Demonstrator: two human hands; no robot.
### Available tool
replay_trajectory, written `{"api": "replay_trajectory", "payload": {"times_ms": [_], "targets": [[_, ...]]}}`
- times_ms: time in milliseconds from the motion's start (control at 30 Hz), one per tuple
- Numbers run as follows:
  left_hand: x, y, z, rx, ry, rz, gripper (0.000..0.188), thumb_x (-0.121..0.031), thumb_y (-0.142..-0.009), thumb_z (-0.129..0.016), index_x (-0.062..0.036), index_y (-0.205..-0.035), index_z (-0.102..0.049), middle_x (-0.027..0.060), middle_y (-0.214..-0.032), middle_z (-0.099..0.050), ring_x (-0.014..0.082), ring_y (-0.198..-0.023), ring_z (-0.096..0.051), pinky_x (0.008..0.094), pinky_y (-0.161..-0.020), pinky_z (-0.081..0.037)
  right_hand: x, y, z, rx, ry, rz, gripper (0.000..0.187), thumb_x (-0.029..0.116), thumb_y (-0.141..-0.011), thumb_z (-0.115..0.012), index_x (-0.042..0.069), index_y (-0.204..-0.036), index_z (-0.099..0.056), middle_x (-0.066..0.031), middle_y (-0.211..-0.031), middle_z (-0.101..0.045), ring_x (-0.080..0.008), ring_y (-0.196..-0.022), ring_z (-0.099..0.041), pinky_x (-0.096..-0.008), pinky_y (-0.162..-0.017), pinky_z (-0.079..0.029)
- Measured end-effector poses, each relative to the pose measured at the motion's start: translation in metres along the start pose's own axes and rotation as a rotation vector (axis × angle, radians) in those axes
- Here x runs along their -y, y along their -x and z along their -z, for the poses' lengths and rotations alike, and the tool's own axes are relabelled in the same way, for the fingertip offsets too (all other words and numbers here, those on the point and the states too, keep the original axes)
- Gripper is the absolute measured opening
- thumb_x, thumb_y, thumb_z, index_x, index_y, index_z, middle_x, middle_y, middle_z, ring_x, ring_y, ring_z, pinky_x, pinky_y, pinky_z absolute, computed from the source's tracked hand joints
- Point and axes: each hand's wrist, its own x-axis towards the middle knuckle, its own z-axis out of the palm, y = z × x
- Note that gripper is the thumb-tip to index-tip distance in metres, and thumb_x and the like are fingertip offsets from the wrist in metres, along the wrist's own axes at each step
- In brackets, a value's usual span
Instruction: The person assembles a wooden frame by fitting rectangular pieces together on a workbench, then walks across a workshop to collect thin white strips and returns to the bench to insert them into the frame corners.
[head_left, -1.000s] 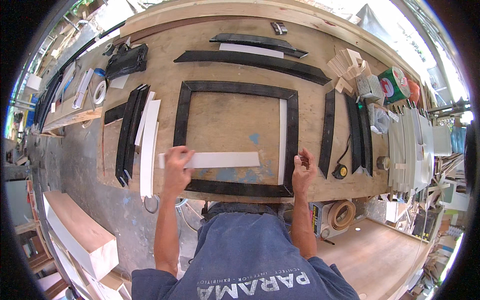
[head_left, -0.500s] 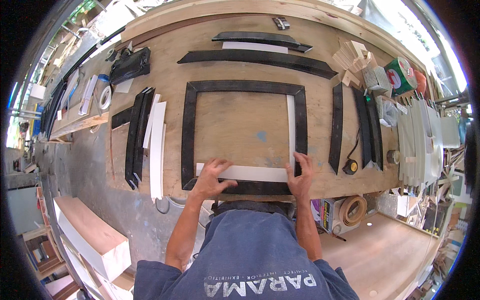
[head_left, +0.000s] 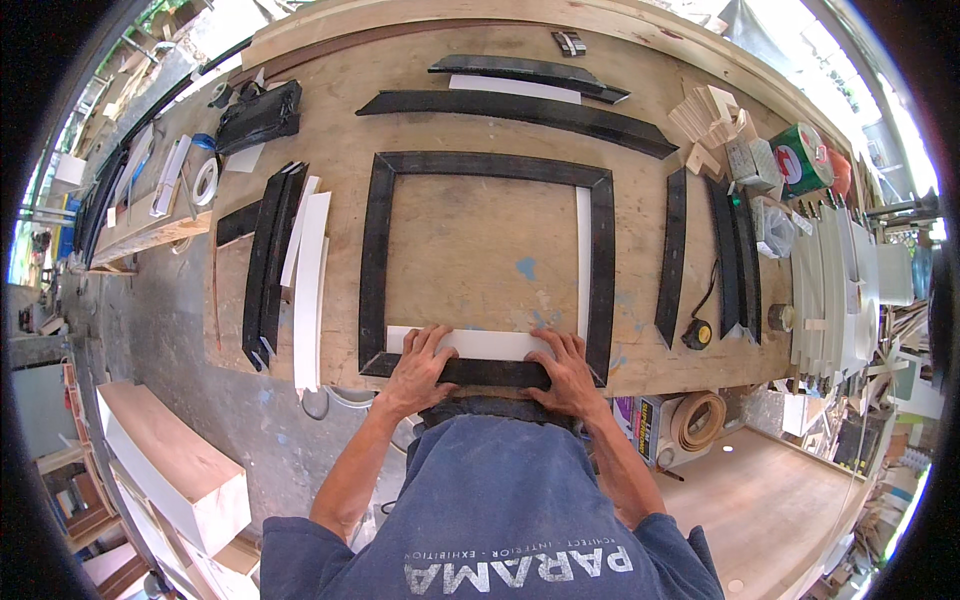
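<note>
A black rectangular frame [head_left: 486, 165] with mitred corners lies flat on the plywood tabletop in front of me. One white strip [head_left: 490, 345] runs along the inside of its near side, and another white strip [head_left: 583, 250] lines the inside of its right side. My left hand [head_left: 415, 372] grips the near side towards its left end, fingers over the white strip and thumb at the outer edge. Further right along the same side, my right hand [head_left: 566, 372] holds it in the same way. Both palms partly hide the black near side.
Black mitred lengths [head_left: 515, 116] lie beyond the frame, with more on both sides. White strips [head_left: 311, 290] rest at the left. A tape measure [head_left: 697, 333], wooden wedges [head_left: 705, 118] and a green can [head_left: 802, 160] are on the right. A tape roll [head_left: 206, 182] sits far left.
My right hand has moved left, from the frame's near right corner onto its near side. My left hand's fingers have closed down over the near white strip and the frame's near side.
</note>
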Motion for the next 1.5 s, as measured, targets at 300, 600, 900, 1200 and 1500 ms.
{"api": "replay_trajectory", "payload": {"times_ms": [300,600,900,1200,1500], "targets": [[0.001,-0.002,0.003,0.025,-0.010,-0.013,0.060,-0.020,-0.067,-0.091,-0.0060,-0.117,-0.059,0.0192,-0.147,-0.043,0.0389,-0.143,-0.036,0.0517,-0.118,-0.025,0.003,-0.002,0.001,-0.013,-0.034,-0.057,0.060,0.018,-0.056,-0.094,0.014,-0.109,-0.066,-0.0096,-0.142,-0.050,-0.0356,-0.136,-0.042,-0.0508,-0.118,-0.027],[0.003,0.000,-0.004,0.001,0.009,-0.029,0.059,-0.018,-0.067,-0.089,-0.0052,-0.117,-0.059,0.0199,-0.148,-0.041,0.0390,-0.144,-0.033,0.0527,-0.118,-0.025,-0.002,-0.003,0.000,-0.046,-0.103,-0.041,0.060,0.020,-0.056,-0.093,0.014,-0.110,-0.069,-0.0097,-0.140,-0.051,-0.0352,-0.135,-0.043,-0.0522,-0.117,-0.029],[0.004,-0.002,0.001,0.042,0.042,-0.026,0.061,-0.020,-0.069,-0.088,-0.0040,-0.120,-0.058,0.0158,-0.137,-0.050,0.0357,-0.134,-0.044,0.0478,-0.115,-0.031,-0.009,-0.006,0.002,0.010,-0.124,0.002,0.056,0.018,-0.058,-0.090,0.013,-0.109,-0.069,-0.0100,-0.135,-0.055,-0.0352,-0.131,-0.047,-0.0503,-0.114,-0.032],[0.001,0.005,-0.009,-0.055,-0.003,-0.042,0.063,-0.021,-0.074,-0.086,-0.0073,-0.129,-0.058,0.0137,-0.136,-0.051,0.0343,-0.133,-0.045,0.0489,-0.114,-0.032,-0.009,0.000,0.000,-0.055,-0.109,-0.004,0.056,0.017,-0.060,-0.091,0.008,-0.111,-0.067,-0.0112,-0.132,-0.059,-0.0356,-0.127,-0.051,-0.0479,-0.109,-0.043],[0.002,0.023,-0.023,-0.190,-0.038,0.075,0.070,-0.024,-0.072,-0.088,-0.0093,-0.134,-0.058,0.0176,-0.137,-0.049,0.0385,-0.131,-0.043,0.0532,-0.111,-0.031,-0.009,0.008,-0.004,-0.133,-0.078,-0.011,0.060,0.017,-0.058,-0.092,0.007,-0.112,-0.066,-0.0098,-0.126,-0.062,-0.0341,-0.121,-0.054,-0.0459,-0.104,-0.046]]}}
